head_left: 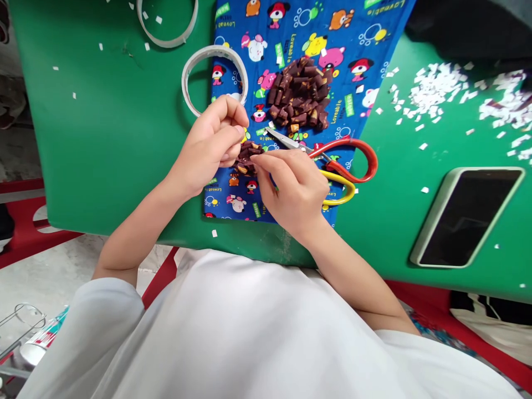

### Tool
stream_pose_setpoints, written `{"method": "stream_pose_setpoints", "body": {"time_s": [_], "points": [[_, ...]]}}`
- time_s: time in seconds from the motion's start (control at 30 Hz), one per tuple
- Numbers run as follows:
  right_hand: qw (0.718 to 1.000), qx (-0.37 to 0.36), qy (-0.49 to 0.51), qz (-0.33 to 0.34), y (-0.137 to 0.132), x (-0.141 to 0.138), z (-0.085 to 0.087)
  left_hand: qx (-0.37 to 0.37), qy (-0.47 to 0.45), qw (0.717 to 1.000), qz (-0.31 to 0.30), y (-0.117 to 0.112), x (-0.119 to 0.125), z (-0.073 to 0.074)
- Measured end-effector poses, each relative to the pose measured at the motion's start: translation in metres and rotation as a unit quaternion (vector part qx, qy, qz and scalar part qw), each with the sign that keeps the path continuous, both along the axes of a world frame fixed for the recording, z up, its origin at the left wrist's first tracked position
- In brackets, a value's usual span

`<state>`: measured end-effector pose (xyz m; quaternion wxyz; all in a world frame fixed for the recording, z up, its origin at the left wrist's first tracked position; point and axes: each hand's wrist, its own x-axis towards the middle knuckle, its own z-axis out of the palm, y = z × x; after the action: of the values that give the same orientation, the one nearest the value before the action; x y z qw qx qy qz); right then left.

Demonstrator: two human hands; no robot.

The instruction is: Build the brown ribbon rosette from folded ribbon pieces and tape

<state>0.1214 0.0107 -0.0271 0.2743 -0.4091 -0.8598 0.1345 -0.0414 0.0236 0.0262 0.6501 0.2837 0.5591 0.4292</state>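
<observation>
My left hand (216, 136) is closed, thumb pressed against curled fingers, just left of a small pile of dark brown pieces (248, 149). Whatever it may hold is hidden. Over the right side of that pile, my right hand (293, 185) pinches with thumb and forefinger; I cannot make out what is between the tips. Both hands are above a blue cartoon-print sheet (266, 213). A larger heap of dark brown cut pieces (301, 91) lies farther up on it. Scissors (361, 158) with red and yellow handles rest partly behind my right hand, blades pointing left.
Two pale rings (187, 83), (168, 41) like tape rolls lie at the upper left of the green table (103, 166). Small white paper bits (436, 88) are heaped and scattered at the right. A phone (467, 216) lies near the right front edge, and something black (469, 33) is behind.
</observation>
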Motion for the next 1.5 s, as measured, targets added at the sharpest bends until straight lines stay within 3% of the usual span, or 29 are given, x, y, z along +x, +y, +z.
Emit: {"method": "stream_pose_setpoints", "body": {"time_s": [0.23,0.6,0.8,0.93,1.2,1.5], "points": [[0.999,-0.030,-0.042,0.014,0.005,0.004,0.002,-0.025,0.053,0.998,0.007,0.000,0.002,0.002],[0.997,0.000,-0.078,-0.006,0.003,0.001,-0.003,0.001,0.005,1.000,-0.012,-0.001,0.002,0.000],[0.996,-0.018,-0.090,0.017,0.003,0.003,-0.003,-0.035,0.035,0.999,-0.003,0.000,0.003,0.004],[0.995,-0.013,-0.093,0.023,0.001,0.006,-0.004,-0.016,0.017,1.000,-0.006,0.001,0.001,0.003],[0.991,-0.050,-0.124,0.019,-0.001,0.004,0.007,0.008,-0.009,1.000,-0.016,0.001,0.000,-0.002],[0.993,-0.021,-0.111,0.021,-0.001,0.006,0.006,-0.064,0.046,0.997,-0.019,0.006,-0.007,-0.002]]}}
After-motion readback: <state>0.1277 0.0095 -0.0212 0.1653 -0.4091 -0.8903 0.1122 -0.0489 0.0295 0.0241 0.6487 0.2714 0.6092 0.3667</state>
